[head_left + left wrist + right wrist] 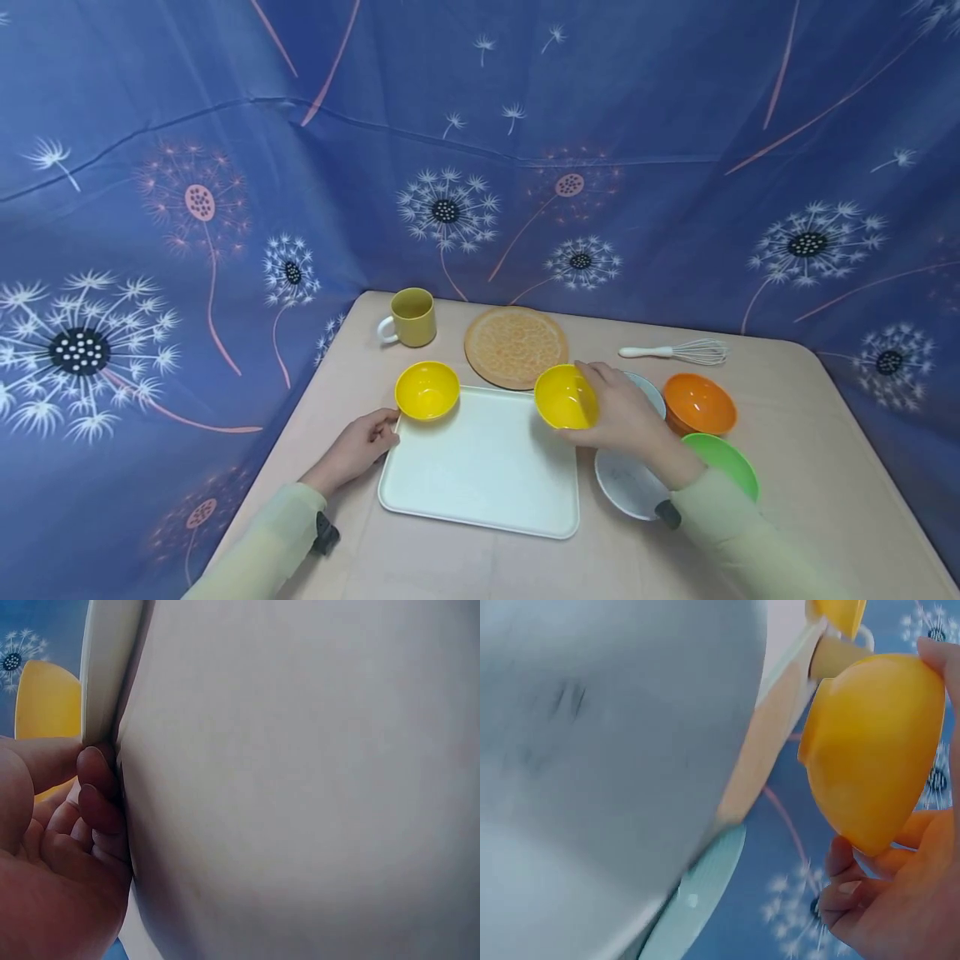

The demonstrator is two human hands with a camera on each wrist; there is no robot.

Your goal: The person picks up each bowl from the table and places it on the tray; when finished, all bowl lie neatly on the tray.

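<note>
One yellow bowl (562,398) gripped over tray edge

Blue dandelion-print fabric (465,83) fills my head feed; smooth pale cloth (427,567) below. Tray (480,475): white, flat, rounded rectangle; I see the left hand's (358,450) fingers clamped on its left rim. Tan disc (516,346), round, mottled, behind. Right hand (622,417): thumb and fingers clamped on the held bowl, glossy yellow inside. Second yellow bowl (427,390), glossy, at tray's far-left corner. Orange bowl (701,403), green bowl (723,462) right, partly overlapped. Mustard mug (414,321): white handle, contents I can't tell. Wire whisk (675,352), slimmest.
</note>
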